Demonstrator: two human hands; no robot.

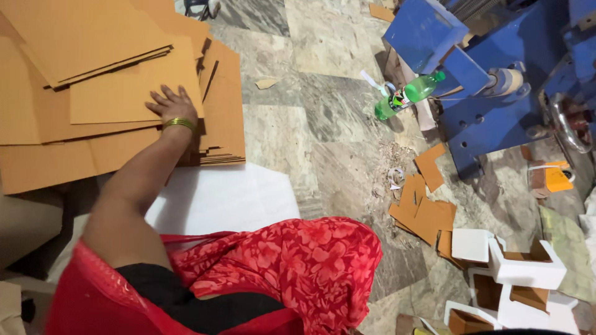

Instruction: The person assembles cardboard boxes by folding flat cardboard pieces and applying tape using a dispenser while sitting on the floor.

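A: Item 1, position of the work piece?

B: The flat brown corrugated cardboard sheet (124,93) lies on top of a loose stack of brown cardboard sheets (49,142) on the floor, at the upper left of the view.

A: Item 2, state of the hands?

B: The left hand (171,104) rests palm down on the right edge of the top sheet, fingers spread and flat, pinching nothing. A thin gold bangle (179,123) sits at its wrist. The right hand does not show in the view.

A: Item 3, adjacent items?

B: A white rectangular sheet (223,198) lies just below the stack, beside the person's red floral garment (298,267). The grey marbled stone floor (323,124) carries everything.

A: Item 4, outlying items?

B: A green plastic bottle (406,95) lies tilted against the blue metal machine (496,105) at the upper right. Small brown cardboard offcuts (425,211) lie below it. White folded cardboard boxes with brown interiors (515,273) lie at the lower right, well apart from the stack.
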